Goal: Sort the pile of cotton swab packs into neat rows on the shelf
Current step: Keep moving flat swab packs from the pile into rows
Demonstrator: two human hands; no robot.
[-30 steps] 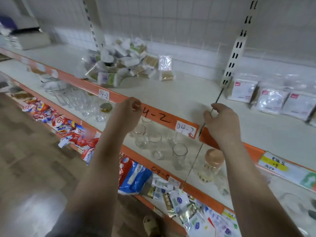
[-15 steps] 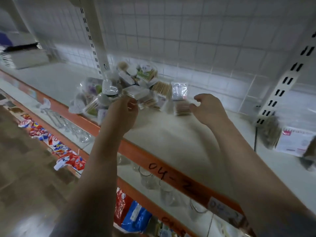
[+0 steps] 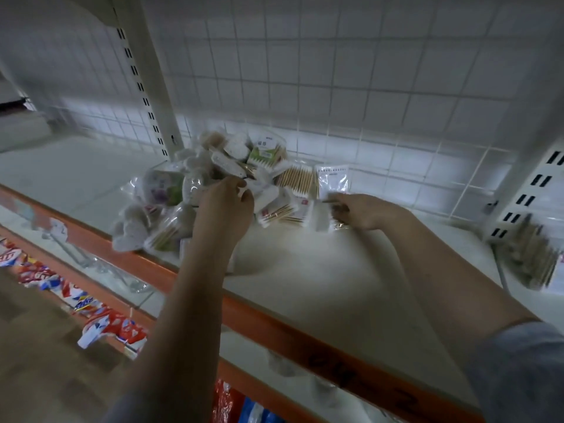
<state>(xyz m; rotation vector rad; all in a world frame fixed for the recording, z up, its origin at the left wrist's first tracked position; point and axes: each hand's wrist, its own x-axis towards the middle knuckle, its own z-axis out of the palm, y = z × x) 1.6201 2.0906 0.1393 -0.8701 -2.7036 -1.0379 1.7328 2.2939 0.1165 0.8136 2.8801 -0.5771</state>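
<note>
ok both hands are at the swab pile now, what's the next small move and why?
Probably close the right hand on the wooden-stick pack under its fingers and draw it onto the bare shelf to its right. That pack lies at the pile's loose right edge, free of the heap, and the left hand is already in the pile's middle, steadying it.

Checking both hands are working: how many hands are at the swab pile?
2: left hand at the pile's front, right hand at its right edge.
</note>
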